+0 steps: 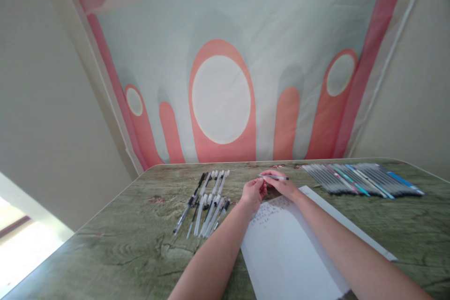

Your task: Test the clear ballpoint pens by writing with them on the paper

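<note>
the left hand [252, 193] and the right hand [284, 186] are bare; both forearms are bare too, without sleeves.

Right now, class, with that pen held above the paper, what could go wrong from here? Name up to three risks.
1. The right hand holds the pen over the sheet of paper, left hand close by its end; a slip might streak ink on the sheet.
2. The left forearm lies beside the loose pile of pens and could sweep them askew.
3. The row of pens lies near the table edge; a nudge may roll some off.
</note>
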`<move>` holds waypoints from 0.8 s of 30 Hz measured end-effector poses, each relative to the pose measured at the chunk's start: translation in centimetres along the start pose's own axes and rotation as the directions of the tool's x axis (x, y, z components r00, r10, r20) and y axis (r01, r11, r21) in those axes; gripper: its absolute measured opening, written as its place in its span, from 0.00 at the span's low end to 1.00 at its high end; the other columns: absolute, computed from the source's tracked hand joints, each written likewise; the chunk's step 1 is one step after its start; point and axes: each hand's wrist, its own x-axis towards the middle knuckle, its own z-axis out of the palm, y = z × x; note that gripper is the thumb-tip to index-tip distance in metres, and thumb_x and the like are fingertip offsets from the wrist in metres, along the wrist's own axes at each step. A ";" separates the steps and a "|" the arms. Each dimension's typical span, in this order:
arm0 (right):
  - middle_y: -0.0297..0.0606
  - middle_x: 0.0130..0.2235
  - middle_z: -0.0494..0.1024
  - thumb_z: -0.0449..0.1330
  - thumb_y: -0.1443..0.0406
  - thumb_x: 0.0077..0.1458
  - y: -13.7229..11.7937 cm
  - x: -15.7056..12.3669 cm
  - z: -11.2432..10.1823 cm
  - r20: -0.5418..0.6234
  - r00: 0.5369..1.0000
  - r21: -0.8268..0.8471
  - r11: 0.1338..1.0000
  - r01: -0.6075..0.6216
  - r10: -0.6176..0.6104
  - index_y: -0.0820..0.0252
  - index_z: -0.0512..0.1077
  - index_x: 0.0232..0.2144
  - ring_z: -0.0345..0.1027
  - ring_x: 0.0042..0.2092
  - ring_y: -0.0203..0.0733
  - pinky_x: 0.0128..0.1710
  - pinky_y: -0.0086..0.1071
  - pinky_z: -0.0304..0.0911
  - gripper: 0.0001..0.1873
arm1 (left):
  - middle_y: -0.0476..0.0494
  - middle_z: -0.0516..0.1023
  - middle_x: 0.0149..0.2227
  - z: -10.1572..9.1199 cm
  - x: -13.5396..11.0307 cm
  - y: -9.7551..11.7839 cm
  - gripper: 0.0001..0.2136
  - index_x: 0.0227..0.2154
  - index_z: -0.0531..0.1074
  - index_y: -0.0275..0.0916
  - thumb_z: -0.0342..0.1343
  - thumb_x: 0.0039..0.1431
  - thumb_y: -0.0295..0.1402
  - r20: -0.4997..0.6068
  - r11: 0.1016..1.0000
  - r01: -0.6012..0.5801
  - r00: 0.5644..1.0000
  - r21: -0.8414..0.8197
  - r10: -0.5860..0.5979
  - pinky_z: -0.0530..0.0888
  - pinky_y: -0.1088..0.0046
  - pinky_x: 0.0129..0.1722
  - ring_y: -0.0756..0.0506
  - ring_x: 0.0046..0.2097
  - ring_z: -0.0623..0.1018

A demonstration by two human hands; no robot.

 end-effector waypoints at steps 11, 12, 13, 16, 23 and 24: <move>0.34 0.30 0.75 0.55 0.56 0.47 -0.4 -0.2 -0.1 0.033 0.998 0.103 0.993 -0.052 0.049 0.56 0.73 0.35 0.65 0.28 0.37 0.30 0.31 0.61 0.15 | 0.48 0.71 0.24 -0.5 -0.2 1.2 0.02 0.29 0.69 0.31 0.56 0.50 0.24 0.069 0.985 0.140 0.989 -0.101 -0.133 0.69 0.86 0.22 0.58 0.22 0.70; 0.34 0.29 0.75 0.54 0.55 0.48 -0.3 -0.2 -0.2 0.021 0.998 0.127 0.990 -0.057 0.055 0.56 0.73 0.35 0.64 0.27 0.36 0.29 0.31 0.60 0.16 | 0.48 0.71 0.24 -0.6 -0.1 1.4 0.02 0.29 0.69 0.31 0.55 0.51 0.24 0.071 0.981 0.146 0.988 -0.130 -0.137 0.69 0.86 0.22 0.58 0.23 0.70; 0.34 0.29 0.75 0.54 0.54 0.48 -0.1 -0.1 -0.2 0.006 0.998 0.159 0.985 -0.064 0.064 0.56 0.73 0.35 0.64 0.27 0.36 0.29 0.31 0.60 0.17 | 0.48 0.71 0.24 -0.8 -0.1 1.6 0.02 0.28 0.69 0.31 0.55 0.51 0.25 0.073 0.976 0.147 0.988 -0.163 -0.137 0.69 0.85 0.23 0.58 0.23 0.70; 0.36 0.30 0.76 0.53 0.54 0.48 0.5 0.2 -0.4 -0.031 0.993 0.313 0.944 -0.102 0.117 0.58 0.72 0.38 0.64 0.26 0.35 0.28 0.31 0.60 0.19 | 0.48 0.70 0.23 -1.3 0.0 2.1 0.03 0.26 0.68 0.31 0.54 0.52 0.26 0.064 0.955 0.139 0.990 -0.261 -0.127 0.70 0.83 0.25 0.57 0.24 0.70; 0.40 0.32 0.76 0.54 0.59 0.48 0.2 0.4 -0.1 -0.004 0.991 0.620 0.778 -0.103 0.135 0.59 0.72 0.37 0.67 0.28 0.36 0.33 0.33 0.63 0.15 | 0.49 0.68 0.23 -1.9 0.5 2.7 0.03 0.25 0.67 0.33 0.53 0.53 0.26 -0.015 0.920 0.018 1.000 -0.392 -0.026 0.68 0.83 0.22 0.56 0.23 0.69; 0.40 0.32 0.76 0.54 0.58 0.48 -0.1 0.4 0.1 -0.001 0.990 0.630 0.769 -0.106 0.138 0.59 0.72 0.36 0.67 0.29 0.37 0.33 0.34 0.63 0.15 | 0.50 0.67 0.22 -1.9 0.6 2.7 0.03 0.25 0.67 0.33 0.53 0.52 0.25 -0.017 0.918 0.007 1.000 -0.397 -0.015 0.67 0.84 0.21 0.57 0.22 0.68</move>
